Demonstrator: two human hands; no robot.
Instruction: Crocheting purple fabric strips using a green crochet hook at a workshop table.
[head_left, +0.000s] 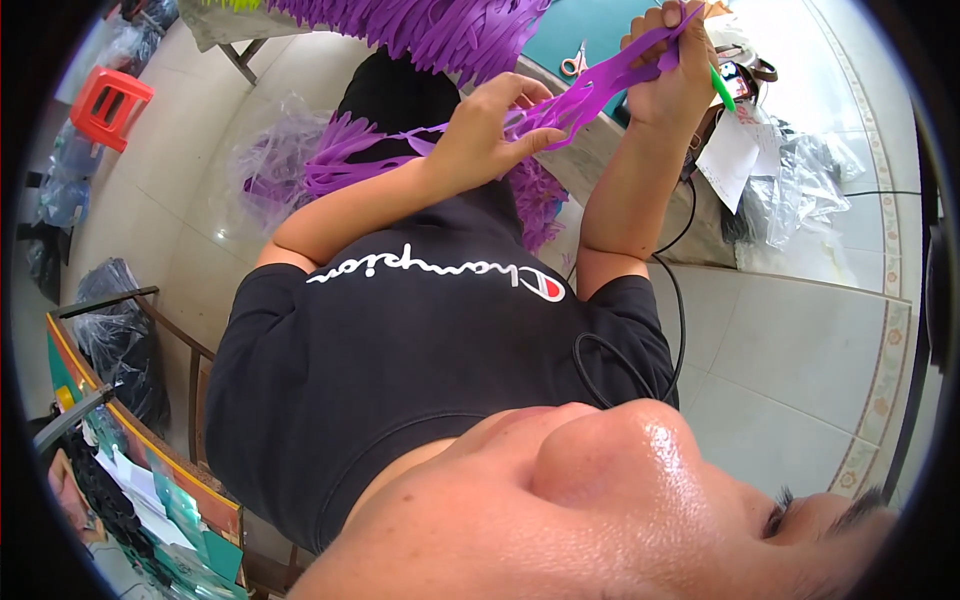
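"Where are the purple strips?"

"Up between both hands, near the worktop. The right grip is curled tight round one end. The left grip has the lower part between thumb and fingers."

"Any writing?"

"Big, loopy white letters on the black shirt. The white paper has marks too tiny to read."

"What else?"

"Scissors, a big purple fringe pile, a red stool, and a black cord beside the right arm."
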